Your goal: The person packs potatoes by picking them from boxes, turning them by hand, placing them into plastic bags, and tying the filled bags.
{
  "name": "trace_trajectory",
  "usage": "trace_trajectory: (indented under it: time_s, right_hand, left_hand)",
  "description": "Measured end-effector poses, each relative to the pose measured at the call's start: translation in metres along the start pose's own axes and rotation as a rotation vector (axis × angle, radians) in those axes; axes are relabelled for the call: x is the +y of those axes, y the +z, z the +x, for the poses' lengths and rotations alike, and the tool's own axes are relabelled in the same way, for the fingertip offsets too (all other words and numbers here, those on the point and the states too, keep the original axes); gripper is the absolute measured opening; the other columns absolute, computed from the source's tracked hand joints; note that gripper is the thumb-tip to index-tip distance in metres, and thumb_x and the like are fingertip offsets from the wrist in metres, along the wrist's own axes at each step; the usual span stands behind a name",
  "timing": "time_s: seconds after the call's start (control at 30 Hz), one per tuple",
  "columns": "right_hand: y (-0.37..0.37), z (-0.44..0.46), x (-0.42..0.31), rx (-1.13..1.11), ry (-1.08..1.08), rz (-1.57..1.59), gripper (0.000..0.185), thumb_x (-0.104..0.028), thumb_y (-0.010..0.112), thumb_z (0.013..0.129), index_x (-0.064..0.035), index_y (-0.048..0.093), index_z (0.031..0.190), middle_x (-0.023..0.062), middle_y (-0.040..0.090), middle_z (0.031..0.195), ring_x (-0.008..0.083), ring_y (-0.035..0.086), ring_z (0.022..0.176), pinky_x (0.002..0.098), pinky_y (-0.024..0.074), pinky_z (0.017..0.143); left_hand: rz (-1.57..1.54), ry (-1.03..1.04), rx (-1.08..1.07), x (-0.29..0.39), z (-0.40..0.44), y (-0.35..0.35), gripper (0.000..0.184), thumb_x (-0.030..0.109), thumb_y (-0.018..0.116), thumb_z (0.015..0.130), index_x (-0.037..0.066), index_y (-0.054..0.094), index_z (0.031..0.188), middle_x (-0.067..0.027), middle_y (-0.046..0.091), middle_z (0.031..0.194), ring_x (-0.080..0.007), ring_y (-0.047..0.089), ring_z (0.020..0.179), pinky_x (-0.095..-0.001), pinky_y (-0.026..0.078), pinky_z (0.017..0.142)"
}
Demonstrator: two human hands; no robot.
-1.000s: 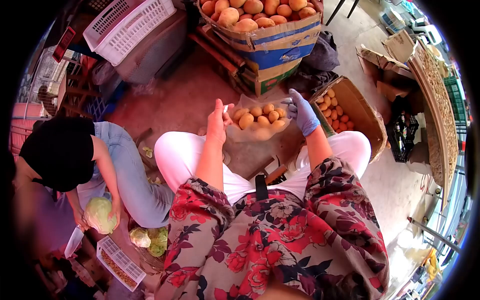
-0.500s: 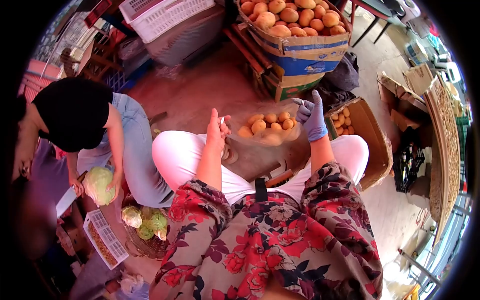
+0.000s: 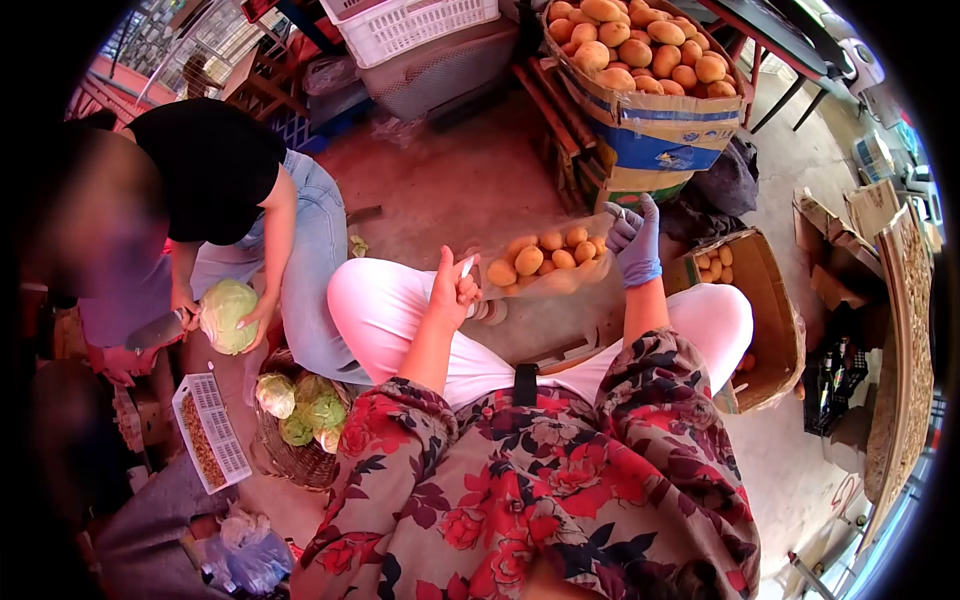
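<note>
A clear plastic bag (image 3: 500, 292) of orange-yellow fruits (image 3: 545, 255), which look like mangoes, hangs stretched between my hands above the floor. My left hand (image 3: 455, 290), bare, is closed on the bag's left end, thumb up, with a twisted white bit of plastic showing at the fingers. On the other side, my right hand (image 3: 637, 245) in a bluish-purple glove grips the bag's right end, its thumb raised too. Near my right knee, a cardboard box (image 3: 768, 325) holds more of these fruits (image 3: 714, 265).
A big carton (image 3: 650, 145) heaped with fruit stands ahead. At left, a person (image 3: 210, 160) holds a cabbage (image 3: 229, 316) and a knife (image 3: 155, 333). Beside them are a wicker basket (image 3: 285, 460) of cabbages and a white crate (image 3: 228, 440). A wooden board (image 3: 900, 340) stands at right.
My view has shifted, so the surroundings appear further right. The bag has been drawn tauter and flatter between my hands, its fruits now in rows. The person's knife has tilted flatter.
</note>
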State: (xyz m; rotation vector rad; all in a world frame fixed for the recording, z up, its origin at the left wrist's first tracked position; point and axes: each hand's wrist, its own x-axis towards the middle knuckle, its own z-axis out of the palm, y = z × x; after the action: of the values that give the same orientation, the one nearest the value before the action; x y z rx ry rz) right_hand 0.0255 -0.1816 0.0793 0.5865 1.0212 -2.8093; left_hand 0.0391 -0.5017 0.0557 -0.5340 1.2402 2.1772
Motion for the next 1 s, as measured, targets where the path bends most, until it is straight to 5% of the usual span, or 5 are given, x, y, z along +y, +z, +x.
trace_trajectory:
  time_s: [0.37,1.0]
  right_hand:
    - [-0.019,-0.009,-0.003,0.072,0.036,-0.011,0.060,-0.056,0.041,0.085,0.0000,0.061,0.091,-0.0109,0.018,0.046,0.0050,0.017,0.037,0.0227,0.0136,0.039]
    - [-0.027,-0.005,0.000,0.105,-0.004,-0.019,0.062,-0.057,0.042,0.084,0.0015,0.061,0.093,-0.0097,0.019,0.045,0.0056,0.017,0.036,0.0222,0.0161,0.038]
  left_hand:
    - [-0.030,-0.096,-0.020,-0.028,0.026,0.003,0.088,0.075,0.037,0.076,0.001,0.041,0.124,0.0060,0.021,0.047,-0.0075,0.023,0.037,-0.0263,0.035,0.051]
    - [-0.013,-0.054,-0.039,-0.028,0.025,0.005,0.080,0.071,0.044,0.077,0.004,0.045,0.122,0.0075,0.025,0.047,-0.0062,0.025,0.038,-0.0248,0.035,0.054]
